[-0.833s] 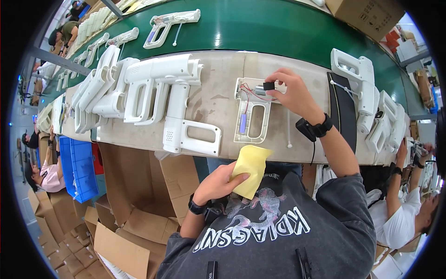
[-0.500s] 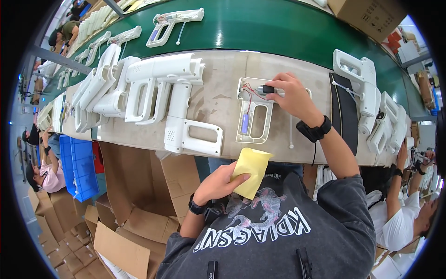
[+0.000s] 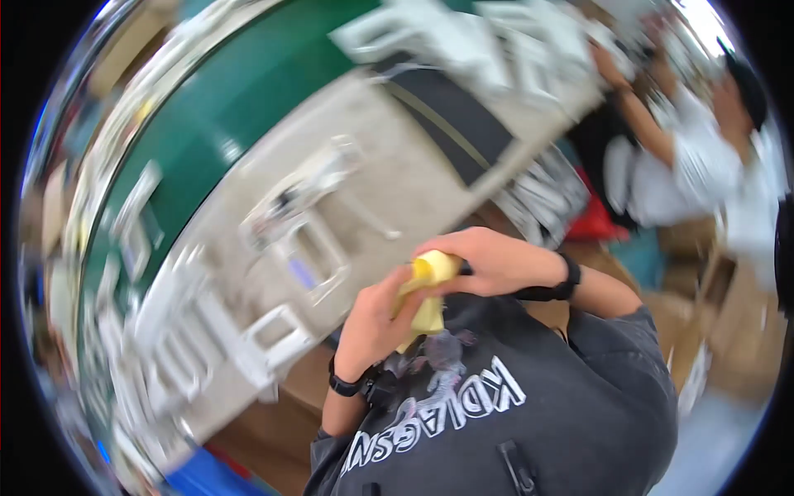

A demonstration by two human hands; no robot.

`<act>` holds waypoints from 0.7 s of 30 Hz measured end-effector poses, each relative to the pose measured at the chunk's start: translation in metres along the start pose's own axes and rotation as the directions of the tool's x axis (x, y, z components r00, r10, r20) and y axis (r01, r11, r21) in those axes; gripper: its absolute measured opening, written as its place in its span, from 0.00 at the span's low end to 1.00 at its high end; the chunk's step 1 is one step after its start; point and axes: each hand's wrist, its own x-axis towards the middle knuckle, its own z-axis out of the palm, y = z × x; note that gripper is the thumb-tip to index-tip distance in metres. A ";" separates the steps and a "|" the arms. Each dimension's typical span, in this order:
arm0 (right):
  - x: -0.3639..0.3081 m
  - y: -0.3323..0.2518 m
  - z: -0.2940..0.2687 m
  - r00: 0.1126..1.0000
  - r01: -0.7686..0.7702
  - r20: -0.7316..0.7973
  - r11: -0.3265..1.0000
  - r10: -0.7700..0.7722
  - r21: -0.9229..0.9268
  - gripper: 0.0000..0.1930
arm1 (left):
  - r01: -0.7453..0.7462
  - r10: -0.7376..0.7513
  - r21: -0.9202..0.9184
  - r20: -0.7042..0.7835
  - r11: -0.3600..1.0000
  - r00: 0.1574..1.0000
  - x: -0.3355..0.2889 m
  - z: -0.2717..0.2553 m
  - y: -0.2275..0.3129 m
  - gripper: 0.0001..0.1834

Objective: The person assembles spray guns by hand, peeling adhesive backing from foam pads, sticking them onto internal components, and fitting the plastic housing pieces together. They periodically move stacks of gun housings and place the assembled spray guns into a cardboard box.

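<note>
Close in front of my dark shirt, my two hands meet at a yellow sheet, which looks like thin paper. My left hand grips it from the left, fingers closed. My right hand pinches its bent upper part; motion blur hides the fingertips' detail. Beyond them on the table lies an opened white gun-shaped housing half, with wires and a dark part inside. A blue-purple cylinder sits in its handle. Beside the housing is a thin white rod.
White housings crowd the table's left; more lie beyond a black mat. A green conveyor belt runs behind. A co-worker in white works at right. A blue crate stands below the table edge.
My right hand has left the housing and come back to the yellow sheet in my left hand. The view has swung to the right, so the table now slants and blurs.
</note>
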 end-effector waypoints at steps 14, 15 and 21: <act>-0.540 0.331 0.223 -0.633 0.710 0.120 0.511 0.765 0.485 0.19 | 0.017 0.050 -0.177 0.364 0.984 0.930 0.048 0.068 -0.006 0.18; -0.541 0.335 0.234 -0.610 0.633 0.019 0.473 0.792 0.613 0.18 | 0.093 -0.008 -0.224 0.354 0.970 0.935 0.048 0.069 -0.011 0.17; -0.296 0.286 0.113 0.206 -0.050 -0.121 0.134 0.971 0.990 0.16 | 0.250 -0.146 -0.332 0.309 0.910 0.940 0.035 0.062 -0.022 0.15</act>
